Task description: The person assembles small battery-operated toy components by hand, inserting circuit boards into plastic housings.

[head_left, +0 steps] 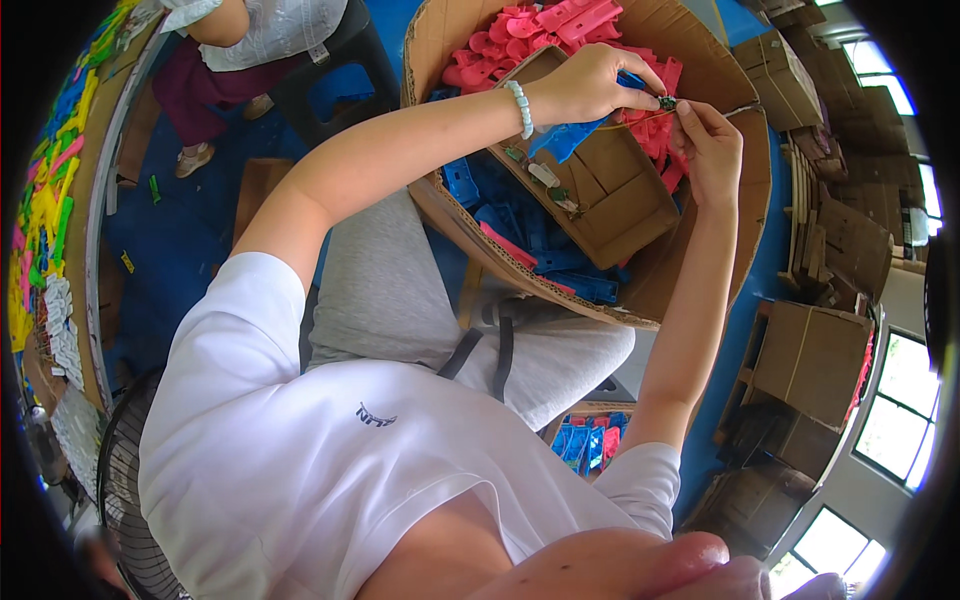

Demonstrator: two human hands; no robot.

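Observation:
Above a large cardboard box, both of my hands meet fingertip to fingertip. My left hand (585, 88), with a beaded bracelet at the wrist, is closed around a blue plastic part (566, 140) that shows below the palm and between the fingers. At the fingertips sits a small green circuit board (667, 103). My right hand (712, 150) pinches at the board's other side; its fingers partly hide the grip. Thin wires run near the hands. Beneath them, a smaller cardboard tray (630, 222) holds a few small wired pieces (545, 175).
The large box (755, 200) contains pink plastic parts (500, 40) and blue plastic parts (520, 235). At left, another person (270, 40) sits beside a bench (95, 200) piled with colourful parts. Stacked cartons (810, 350) line the right. A fan (125, 500) stands behind me.

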